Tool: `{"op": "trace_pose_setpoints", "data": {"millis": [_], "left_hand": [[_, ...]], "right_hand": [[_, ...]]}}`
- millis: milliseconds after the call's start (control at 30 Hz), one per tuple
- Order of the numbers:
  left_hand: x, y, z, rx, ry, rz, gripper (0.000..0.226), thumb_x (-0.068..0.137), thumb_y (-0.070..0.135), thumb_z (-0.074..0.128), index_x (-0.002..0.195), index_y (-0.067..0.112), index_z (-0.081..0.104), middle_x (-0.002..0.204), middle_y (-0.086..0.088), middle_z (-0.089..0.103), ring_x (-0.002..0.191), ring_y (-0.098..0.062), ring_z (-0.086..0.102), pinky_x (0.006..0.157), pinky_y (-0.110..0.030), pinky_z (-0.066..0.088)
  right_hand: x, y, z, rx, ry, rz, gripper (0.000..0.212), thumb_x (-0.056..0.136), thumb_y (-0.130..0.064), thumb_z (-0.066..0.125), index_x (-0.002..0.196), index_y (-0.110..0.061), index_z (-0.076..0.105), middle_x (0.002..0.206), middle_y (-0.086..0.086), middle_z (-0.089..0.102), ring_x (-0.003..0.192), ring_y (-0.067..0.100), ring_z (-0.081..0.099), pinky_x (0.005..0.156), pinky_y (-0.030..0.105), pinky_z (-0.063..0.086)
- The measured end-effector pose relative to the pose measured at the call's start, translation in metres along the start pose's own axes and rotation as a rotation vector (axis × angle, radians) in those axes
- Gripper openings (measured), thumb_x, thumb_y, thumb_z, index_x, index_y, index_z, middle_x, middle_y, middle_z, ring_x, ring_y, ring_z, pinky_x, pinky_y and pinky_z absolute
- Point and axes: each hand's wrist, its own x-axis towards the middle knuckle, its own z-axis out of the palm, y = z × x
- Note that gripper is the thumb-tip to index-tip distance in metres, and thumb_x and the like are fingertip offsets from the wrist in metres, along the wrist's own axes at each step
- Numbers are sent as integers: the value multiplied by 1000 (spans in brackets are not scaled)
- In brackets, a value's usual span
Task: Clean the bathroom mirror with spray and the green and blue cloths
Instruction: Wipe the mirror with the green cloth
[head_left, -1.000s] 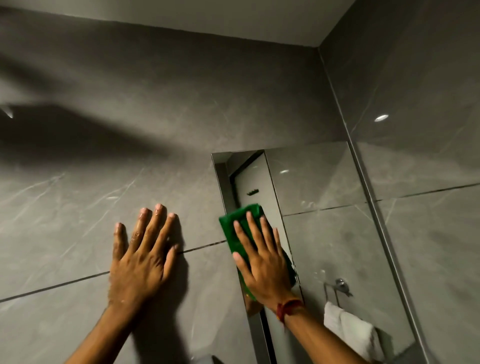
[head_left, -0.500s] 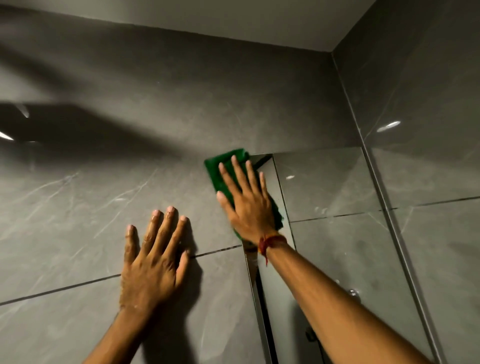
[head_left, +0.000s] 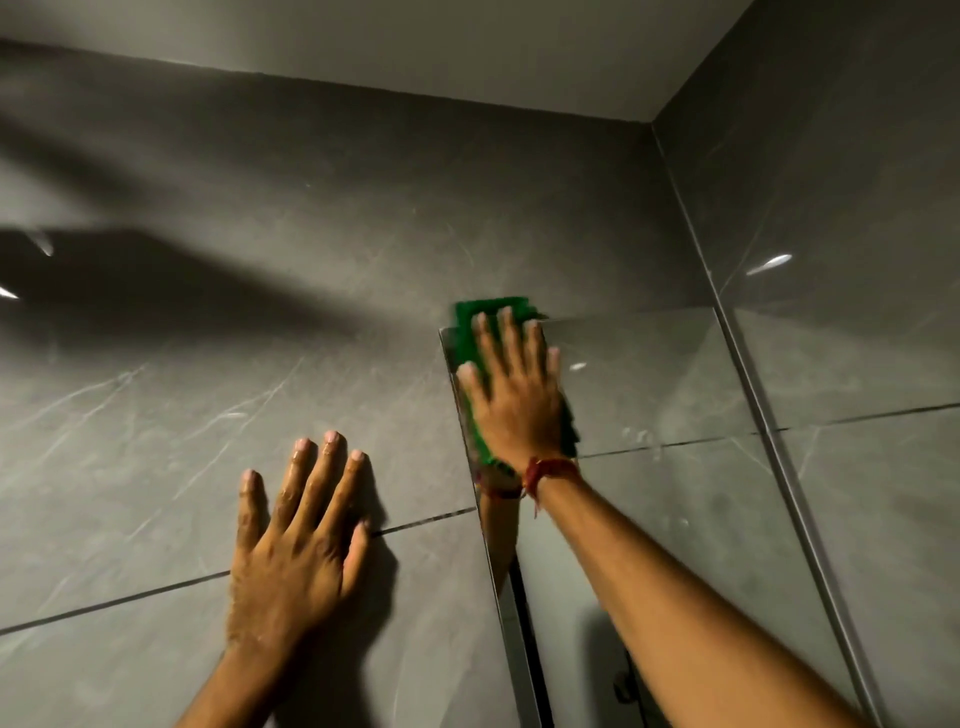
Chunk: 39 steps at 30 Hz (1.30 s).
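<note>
Right hand (head_left: 511, 400) flat, fingers spread, pressing the folded green cloth (head_left: 485, 332) on the frameless wall mirror (head_left: 649, 415) at its 11 o'clock corner; cloth overlaps the top edge. Left hand (head_left: 296, 545) open, empty, flat on the grey marble-look wall tile (head_left: 208, 415) at 9 o'clock. Bare glass runs toward 3 and 5 o'clock.

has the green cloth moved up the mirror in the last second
Yes. The flat green cloth under the right hand climbed from partway down the frameless wall mirror's left edge to its top left corner, now overlapping the top edge.
</note>
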Motion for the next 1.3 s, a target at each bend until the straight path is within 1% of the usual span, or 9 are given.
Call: {"op": "trace_pose_setpoints", "data": {"millis": [100,200,367,567,733,900,1033,1133,1300], "left_hand": [[-1,1,0,0,4,-5,75,96,54,31,161,18,34,173,-11,23,160,-34,23,128,-66,15],[-2,0,0,-12,29,4,75,95,54,31,160,17,37,172,-12,26,159,-32,24,128,-66,15],[-1,-3,6,5,55,19,76,95,54,30,161,16,36,173,-12,23,160,-32,21,127,-67,14],[1,-8,23,11,37,2,76,99,59,13,166,26,20,177,-3,12,164,-28,12,128,-67,10],[2,-9,33,-73,27,6,75,99,59,13,168,28,9,177,-3,7,164,-30,7,125,-70,17],[2,-3,24,-26,14,-28,78,98,61,22,167,28,12,178,1,2,165,-26,3,129,-65,5],[0,4,11,-18,78,-4,76,97,56,28,165,19,27,176,-8,16,163,-32,15,130,-63,5],[-2,4,7,-6,77,-7,76,98,56,28,164,18,29,174,-10,19,162,-34,18,128,-65,10],[-2,4,8,22,102,-12,75,99,56,28,164,20,27,175,-8,17,162,-32,17,129,-64,11]], "right_hand": [[-49,-22,18,-22,-52,-334,65,102,-61,24,161,-43,4,173,-10,0,161,23,-1,129,57,5],[-60,4,21,-38,-61,-431,66,102,-62,24,162,-42,5,173,-13,0,161,19,1,128,57,9],[-17,97,-5,3,-31,-72,65,102,-60,13,163,-37,6,173,-10,2,161,17,2,129,55,3],[4,223,-31,81,-13,265,63,103,-56,12,162,-37,-1,173,-9,-3,160,17,-2,127,60,3],[-2,267,-37,72,34,475,65,104,-53,13,164,-30,2,173,-4,-1,161,22,-2,128,59,1],[-25,208,-26,70,51,357,64,104,-54,12,163,-34,1,173,-5,-3,161,21,-6,128,59,2],[-81,95,2,-5,33,27,65,103,-57,12,163,-32,12,173,-2,8,161,25,6,128,56,9],[-111,24,24,20,-9,-223,64,104,-59,20,163,-36,11,173,-9,6,161,22,4,128,56,10],[-30,-11,15,53,-11,-252,65,102,-56,30,162,-37,13,173,-10,7,161,22,4,126,60,12]]}}
